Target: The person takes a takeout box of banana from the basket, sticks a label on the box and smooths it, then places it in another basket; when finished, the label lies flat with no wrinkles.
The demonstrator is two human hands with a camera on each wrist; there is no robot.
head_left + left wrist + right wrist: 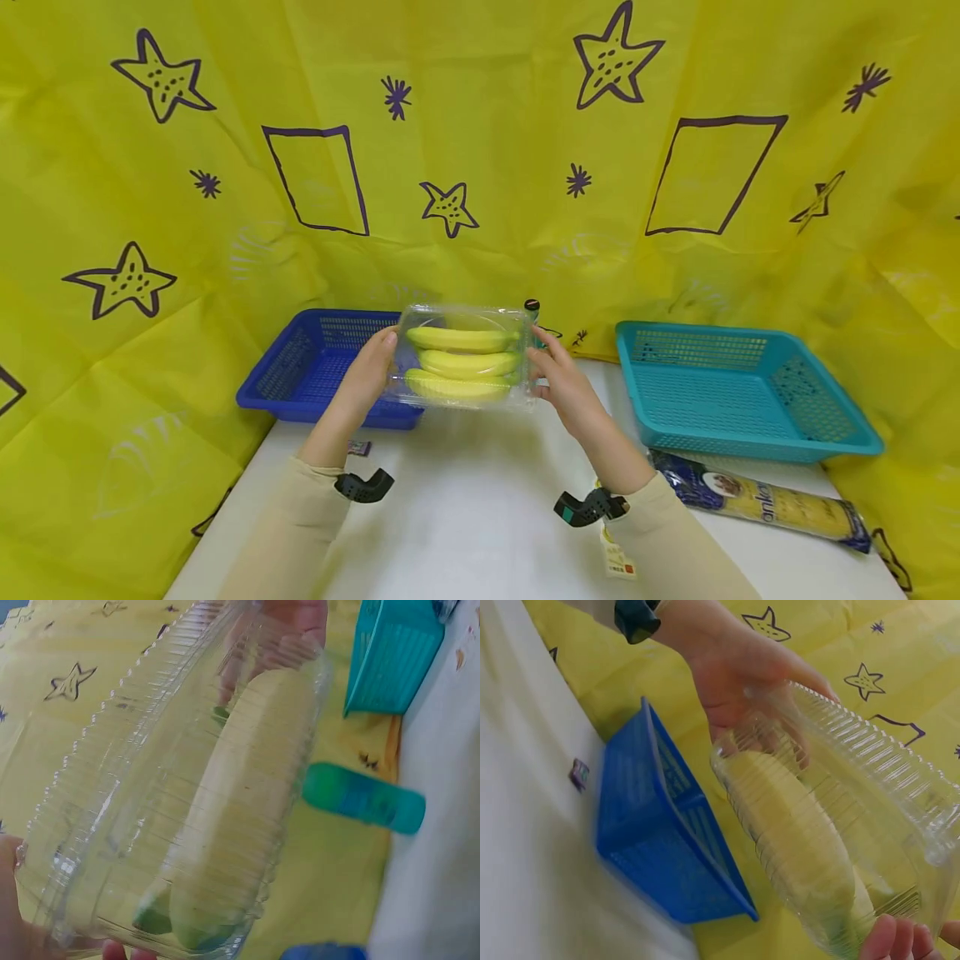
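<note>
From the head, the left hand point(367, 367) and right hand point(562, 379) grip opposite ends of a clear clamshell box point(465, 317) of bananas point(468, 364) above the worktop point(465, 517); lift evenly. From the left wrist, the thin plastic probably flexes: squeeze gently. From the right wrist, fingertips point(881, 941) hold the near end; keep them there.

Backdrop: yellow sheeting point(498, 125) fills the upper frame and both sides, hanging in visible folds and creases. Printed markings: dark outlined stars point(613, 71), small bursts point(396, 97) and four-sided outlines point(318, 179), with paler patterns lower down. Furniture: a white tabletop point(465, 517) occupies the lower centre, meeting the sheeting behind. Lighting: even, with soft-edged shadows on the tabletop.
</note>
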